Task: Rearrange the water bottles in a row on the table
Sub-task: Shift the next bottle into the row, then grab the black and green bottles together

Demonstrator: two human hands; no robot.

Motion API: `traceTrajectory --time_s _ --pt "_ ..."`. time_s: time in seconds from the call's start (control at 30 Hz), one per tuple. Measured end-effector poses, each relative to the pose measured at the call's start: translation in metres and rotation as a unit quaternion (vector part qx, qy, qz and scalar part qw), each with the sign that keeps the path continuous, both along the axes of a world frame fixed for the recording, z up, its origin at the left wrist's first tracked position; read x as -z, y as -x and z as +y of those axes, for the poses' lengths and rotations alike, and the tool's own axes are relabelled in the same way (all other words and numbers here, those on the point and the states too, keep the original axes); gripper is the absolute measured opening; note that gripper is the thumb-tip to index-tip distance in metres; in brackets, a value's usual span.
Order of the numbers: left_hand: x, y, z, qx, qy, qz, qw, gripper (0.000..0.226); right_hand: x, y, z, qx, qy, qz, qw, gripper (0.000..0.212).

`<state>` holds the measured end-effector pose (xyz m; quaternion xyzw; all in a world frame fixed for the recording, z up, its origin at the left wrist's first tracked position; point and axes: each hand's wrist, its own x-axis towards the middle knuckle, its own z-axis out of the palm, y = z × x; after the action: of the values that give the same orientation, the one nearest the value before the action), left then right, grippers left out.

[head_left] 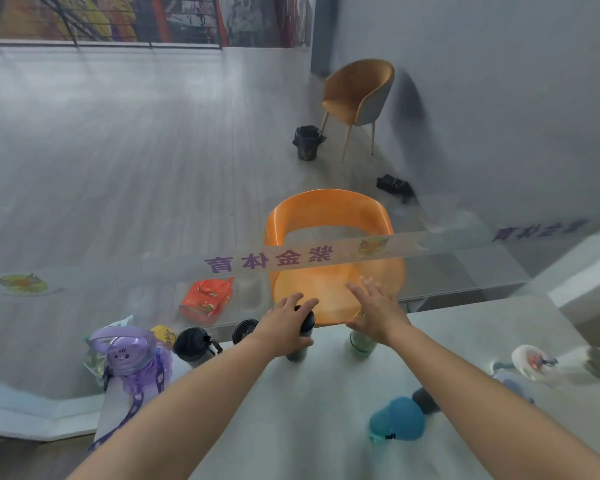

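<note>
Fingers of the left hand (pixel 284 327) curled round an upright dark bottle (pixel 299 349) at the far edge of the table (pixel 326 410). Just beside it, the right hand (pixel 374 313) lay spread flat over a greenish bottle (pixel 362 344); contact unclear. A purple bottle (pixel 132 362) and a black-lidded bottle (pixel 194 346) stood further left.

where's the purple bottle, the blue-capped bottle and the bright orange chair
purple bottle (pixel 127 353): head view, its lid
blue-capped bottle (pixel 397 420): head view, its cap
orange chair (pixel 326 209): head view, its backrest
</note>
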<state>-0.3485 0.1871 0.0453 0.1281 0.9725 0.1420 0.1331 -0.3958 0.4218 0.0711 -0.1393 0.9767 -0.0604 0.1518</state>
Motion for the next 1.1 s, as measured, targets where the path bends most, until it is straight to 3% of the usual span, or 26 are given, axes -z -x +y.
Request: traceTrajectory --time_s 0.1,0.23,0.43,1.1 --pt "0.0 0.0 0.013 -0.005 0.016 -0.02 1.0 0.081 0.008 0.0 0.025 0.074 -0.015 -0.054 0.996 0.087" --pt "0.002 -0.001 0.019 -0.017 0.044 -0.013 0.999 0.07 0.021 0.001 0.039 0.111 0.051 -0.084 0.989 0.074" --pt "0.001 0.001 0.023 -0.029 0.053 -0.019 0.998 0.061 0.022 0.008 0.037 0.079 0.091 -0.073 0.99 0.064" --pt "0.002 0.003 0.022 -0.033 0.041 -0.008 0.999 0.057 0.026 0.001 -0.005 -0.008 0.083 -0.072 0.994 0.068"
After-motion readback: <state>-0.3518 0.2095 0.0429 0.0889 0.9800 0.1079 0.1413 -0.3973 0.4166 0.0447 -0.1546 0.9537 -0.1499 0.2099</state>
